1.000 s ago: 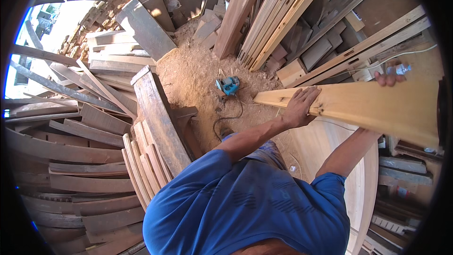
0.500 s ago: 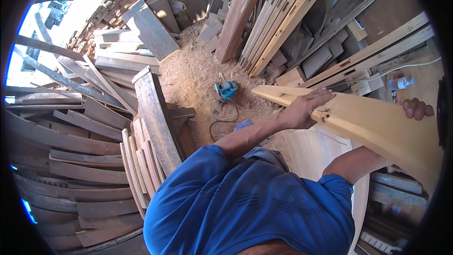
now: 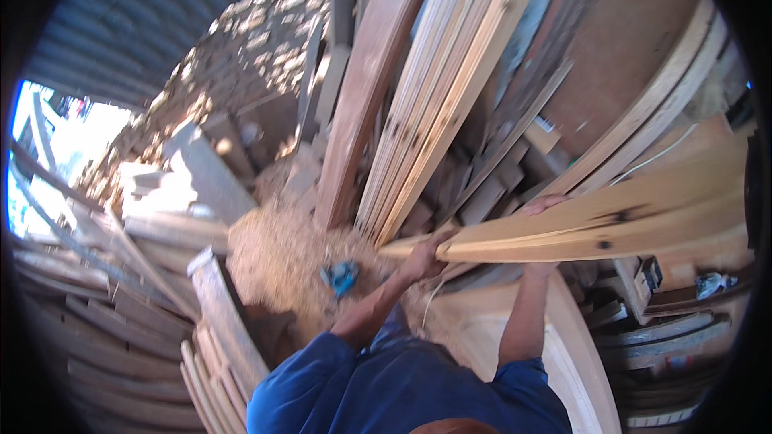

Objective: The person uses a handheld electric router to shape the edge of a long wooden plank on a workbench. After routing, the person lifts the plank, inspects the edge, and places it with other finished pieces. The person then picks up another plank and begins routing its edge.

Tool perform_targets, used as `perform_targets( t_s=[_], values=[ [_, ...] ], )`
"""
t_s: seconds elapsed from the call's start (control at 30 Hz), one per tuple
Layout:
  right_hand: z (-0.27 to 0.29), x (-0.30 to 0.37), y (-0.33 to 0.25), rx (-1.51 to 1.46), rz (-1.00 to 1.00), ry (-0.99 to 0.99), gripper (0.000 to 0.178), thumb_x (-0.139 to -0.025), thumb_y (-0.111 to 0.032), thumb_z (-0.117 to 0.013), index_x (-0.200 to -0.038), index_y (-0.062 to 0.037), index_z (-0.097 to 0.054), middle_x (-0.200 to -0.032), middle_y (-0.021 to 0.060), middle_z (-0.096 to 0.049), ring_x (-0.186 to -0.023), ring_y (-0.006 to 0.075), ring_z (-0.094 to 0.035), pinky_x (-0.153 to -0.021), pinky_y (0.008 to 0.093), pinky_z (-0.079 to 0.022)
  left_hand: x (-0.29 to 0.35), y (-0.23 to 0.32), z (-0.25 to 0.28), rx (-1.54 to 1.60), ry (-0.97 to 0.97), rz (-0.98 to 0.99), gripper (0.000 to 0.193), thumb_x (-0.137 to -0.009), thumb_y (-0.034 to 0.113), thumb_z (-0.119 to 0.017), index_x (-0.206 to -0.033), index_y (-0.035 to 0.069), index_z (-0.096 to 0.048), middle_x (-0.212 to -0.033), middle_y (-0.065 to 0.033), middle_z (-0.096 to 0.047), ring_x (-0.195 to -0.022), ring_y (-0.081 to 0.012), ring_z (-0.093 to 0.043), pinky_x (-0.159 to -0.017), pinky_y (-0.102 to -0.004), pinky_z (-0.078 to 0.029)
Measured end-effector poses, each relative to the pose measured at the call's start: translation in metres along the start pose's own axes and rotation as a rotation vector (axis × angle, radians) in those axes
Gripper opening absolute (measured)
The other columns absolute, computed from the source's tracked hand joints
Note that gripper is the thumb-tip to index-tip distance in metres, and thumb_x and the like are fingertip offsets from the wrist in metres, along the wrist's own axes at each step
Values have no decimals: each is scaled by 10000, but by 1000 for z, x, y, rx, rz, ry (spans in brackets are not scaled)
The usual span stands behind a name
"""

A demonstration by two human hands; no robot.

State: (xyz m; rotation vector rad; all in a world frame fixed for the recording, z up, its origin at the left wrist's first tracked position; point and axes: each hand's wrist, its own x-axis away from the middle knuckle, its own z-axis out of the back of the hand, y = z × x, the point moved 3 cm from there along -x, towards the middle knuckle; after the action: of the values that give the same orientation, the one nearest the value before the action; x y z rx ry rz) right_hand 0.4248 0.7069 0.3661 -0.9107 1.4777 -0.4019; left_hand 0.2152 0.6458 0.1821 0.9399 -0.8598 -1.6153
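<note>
Long pale board (image 3: 667, 197), yellowish with dark knots, held off to the person's right: narrow-looking end near centre, rest running to the right rim of the view. Left hand (image 3: 424, 260) at that narrow-looking end, fingers clamped on the board's near edge. Right hand (image 3: 545, 203) farther along; forearm passes beneath the board, palm hidden, fingertips showing at the far edge, clamped on the same board. Wearer in a blue shirt (image 3: 378, 390). Below the board, a broad pale panel (image 3: 486, 337) with a lighter band along its right side. Ahead and left of the left hand, well apart from it, a blue power tool (image 3: 340, 276) on a heap of sawdust (image 3: 265, 249); detail blurred. Beyond, a bundle of pale planks (image 3: 450, 88) leaning, a reddish-brown plank (image 3: 366, 96) just to its left. Left of the wearer, a weathered grey plank (image 3: 229, 317) set aslant, thin pale strips (image 3: 209, 378) near its lower end, darker stacked boards (image 3: 121, 354) outward from there. Right side, under the held board: clear plastic bottle (image 3: 712, 284) lying among wood pieces. Upper left, corrugated sheeting (image 3: 121, 32) above bright daylight.
</note>
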Motion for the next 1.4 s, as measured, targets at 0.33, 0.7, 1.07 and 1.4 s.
perform_targets(
  t_s=[0.33,0.7,1.07,1.4],
  values=[
    [-62,-108,-12,576,-110,271,1139,-838,-339,-716,-1572,0,85,-1622,215,-104,-1484,321,-195,-1195,425,-217,-89,10,46,52,-75,189,701,-848,209,-717,-1447,39,-394,-1368,-276,-514,-1297,-402,-497,-1064,-461,-433],
    [-55,-211,79,694,-255,268,1135,-812,-310,-781,-1558,69,-13,-1600,288,-182,-1487,360,-216,-1210,399,-211,-162,-18,110,-201,233,-104,1063,-876,534,-675,-1528,-85,-108,-1554,-384,-150,-1476,-508,-129,-1214,-530,-138],
    [-49,-250,167,782,-475,169,1053,-916,-405,-689,-1551,74,2,-1550,355,-258,-1440,424,-321,-1188,435,-282,-258,38,131,-491,240,-254,1218,-787,568,-750,-1535,-80,-40,-1556,-411,-38,-1463,-570,2,-1188,-629,-23],
    [-48,-248,147,916,-535,86,1031,-919,-410,-687,-1560,56,-26,-1583,317,-224,-1476,394,-262,-1205,420,-254,-286,8,84,-568,491,-399,1005,-711,262,-765,-1460,-100,-202,-1476,-500,-85,-1380,-690,-65,-1111,-749,-93]
  ],
)
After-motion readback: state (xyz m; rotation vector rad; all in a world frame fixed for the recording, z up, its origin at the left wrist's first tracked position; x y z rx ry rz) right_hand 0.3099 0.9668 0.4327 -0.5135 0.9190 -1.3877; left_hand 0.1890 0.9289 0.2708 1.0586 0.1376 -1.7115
